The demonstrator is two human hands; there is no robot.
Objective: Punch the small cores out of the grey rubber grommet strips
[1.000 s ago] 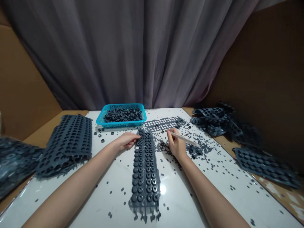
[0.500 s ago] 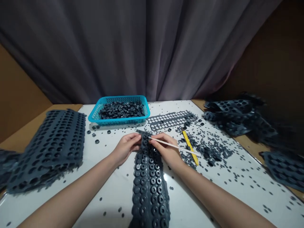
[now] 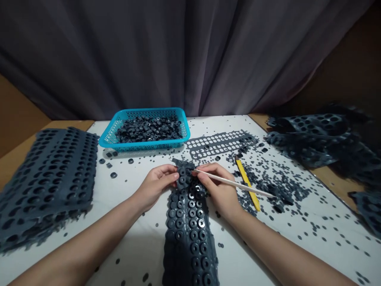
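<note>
A long dark rubber sheet (image 3: 186, 222) with rows of raised rings runs from the near edge up to both hands. Its far end is bent up between them. My left hand (image 3: 156, 184) pinches the left edge of that end between thumb and fingers. My right hand (image 3: 220, 188) is closed on a thin pale stick (image 3: 238, 183), whose tip points left at the sheet's far end. The right fingertips are close against the sheet; whether they also grip it is hidden.
A blue basket (image 3: 144, 145) holds small black parts. Stacked perforated sheets (image 3: 56, 171) lie left, a flat punched strip (image 3: 220, 143) behind. A yellow cutter (image 3: 247, 182), scattered black discs and a heap of dark scrap (image 3: 315, 139) are at right. A curtain (image 3: 166, 55) hangs behind.
The view has moved closer and lower objects appear larger. The sheet's far end is folded over more, and the stick has shifted slightly right with my right hand.
</note>
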